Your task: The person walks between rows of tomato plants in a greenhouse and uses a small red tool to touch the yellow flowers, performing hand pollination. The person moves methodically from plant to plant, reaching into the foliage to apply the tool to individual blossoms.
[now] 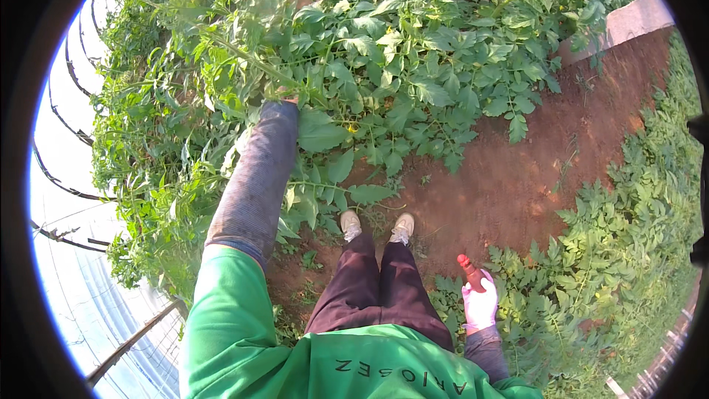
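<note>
My left arm, in a grey ribbed sleeve, reaches forward into tomato plants [432,61] with yellow flowers. Only a bit of my left hand [288,94] shows at the cuff; leaves cover its fingers, so what it touches cannot be told. Low on the right, my right hand [480,303], in a pale pinkish glove, is closed around a small reddish-brown bottle [473,276] with a red, knobbed tip. The tip points up and away from the palm, beside the foliage.
A reddish soil path [498,177] runs between the plant rows, with my shoes on it. More tomato plants [604,244] grow on the right. A pale block or low wall [626,25] stands at upper right. Plastic sheeting [72,177] with dark, curved strands lies left.
</note>
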The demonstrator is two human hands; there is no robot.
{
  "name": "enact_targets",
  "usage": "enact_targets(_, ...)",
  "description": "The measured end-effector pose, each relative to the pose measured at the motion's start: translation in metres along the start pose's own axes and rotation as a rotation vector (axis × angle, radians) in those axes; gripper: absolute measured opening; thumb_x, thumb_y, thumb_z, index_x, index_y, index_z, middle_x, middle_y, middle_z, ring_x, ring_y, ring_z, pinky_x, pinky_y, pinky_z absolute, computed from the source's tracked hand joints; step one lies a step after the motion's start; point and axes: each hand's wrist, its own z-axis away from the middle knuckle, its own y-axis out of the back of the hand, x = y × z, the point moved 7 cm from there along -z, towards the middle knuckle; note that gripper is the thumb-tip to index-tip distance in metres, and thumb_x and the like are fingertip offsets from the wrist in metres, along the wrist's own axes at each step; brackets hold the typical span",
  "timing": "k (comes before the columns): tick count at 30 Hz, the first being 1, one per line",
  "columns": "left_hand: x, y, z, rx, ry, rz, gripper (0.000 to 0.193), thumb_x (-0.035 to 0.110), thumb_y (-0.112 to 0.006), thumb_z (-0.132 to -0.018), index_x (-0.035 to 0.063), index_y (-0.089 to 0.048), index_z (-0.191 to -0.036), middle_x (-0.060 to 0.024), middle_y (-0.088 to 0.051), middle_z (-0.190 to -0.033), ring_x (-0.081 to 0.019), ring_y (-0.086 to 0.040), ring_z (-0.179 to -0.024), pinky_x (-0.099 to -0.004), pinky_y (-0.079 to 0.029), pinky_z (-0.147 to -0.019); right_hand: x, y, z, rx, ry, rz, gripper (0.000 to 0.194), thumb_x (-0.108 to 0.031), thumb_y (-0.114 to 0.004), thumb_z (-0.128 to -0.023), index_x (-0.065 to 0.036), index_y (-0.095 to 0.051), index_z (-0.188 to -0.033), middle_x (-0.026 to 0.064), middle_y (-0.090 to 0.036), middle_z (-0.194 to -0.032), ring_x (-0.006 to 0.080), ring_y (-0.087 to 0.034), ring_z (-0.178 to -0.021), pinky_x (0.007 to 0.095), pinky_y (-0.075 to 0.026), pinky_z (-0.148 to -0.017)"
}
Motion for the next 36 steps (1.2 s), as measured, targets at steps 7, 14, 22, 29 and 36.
enact_targets(7, -0.014, -0.013, -0.028, 0.058, -0.081, 0.245, 0.04, 0.023, -0.053, -0.087, 0.0085, -0.047, -0.124, -0.0118, -0.055, -0.114, -0.0223, -0.052, -0.104, -0.0332, -0.04, -0.092, 0.032, -0.017, 0.003, 0.056, 0.019, -0.027, 0.03, -0.022, -0.052, -0.08, -0.008, -0.051, -0.106, 0.0043, -0.054, -0.093, 0.0164, -0.05, -0.07, 0.0292, -0.043, -0.065)
enact_targets(14, -0.032, -0.026, -0.034, -0.005, -0.29, 0.609, 0.034, 0.019, -0.053, -0.087, 0.0099, -0.052, -0.12, -0.0098, -0.058, -0.109, -0.0193, -0.053, -0.102, -0.0307, -0.041, -0.089, 0.019, -0.164, -0.033, -0.047, 0.351, 0.496, 0.034, 0.001, -0.057, -0.079, 0.0, -0.049, -0.113, 0.0072, -0.052, -0.108, 0.0164, -0.053, -0.097, 0.0281, -0.046, -0.082)
enact_targets(22, -0.05, -0.045, -0.034, -0.07, -0.505, 0.874, 0.029, 0.014, -0.053, -0.087, 0.0114, -0.057, -0.116, -0.0074, -0.061, -0.104, -0.0159, -0.055, -0.099, -0.0279, -0.043, -0.086, 0.039, -0.374, -0.104, -0.307, 0.948, 1.043, 0.037, -0.013, -0.069, -0.07, -0.003, -0.055, -0.103, 0.0141, -0.062, -0.093, 0.0257, -0.061, -0.085, 0.0321, -0.048, -0.076)
enact_targets(29, -0.043, -0.053, -0.033, -0.07, -0.519, 0.965, 0.028, 0.013, -0.052, -0.087, 0.0107, -0.059, -0.114, -0.0072, -0.061, -0.103, -0.015, -0.055, -0.097, -0.0268, -0.044, -0.085, 0.069, -0.416, -0.131, -0.343, 0.988, 1.243, 0.034, -0.014, -0.067, -0.068, -0.004, -0.056, -0.098, 0.0146, -0.06, -0.088, 0.0298, -0.06, -0.081, 0.0358, -0.048, -0.074)
enact_targets(36, -0.039, -0.056, -0.039, -0.061, -0.464, 1.004, 0.027, 0.013, -0.051, -0.088, 0.009, -0.059, -0.113, -0.0077, -0.061, -0.104, -0.015, -0.056, -0.096, -0.0263, -0.045, -0.084, 0.062, -0.41, -0.128, -0.318, 1.038, 1.232, 0.033, -0.013, -0.067, -0.07, -0.004, -0.056, -0.1, 0.013, -0.061, -0.089, 0.0255, -0.061, -0.08, 0.0322, -0.048, -0.074)
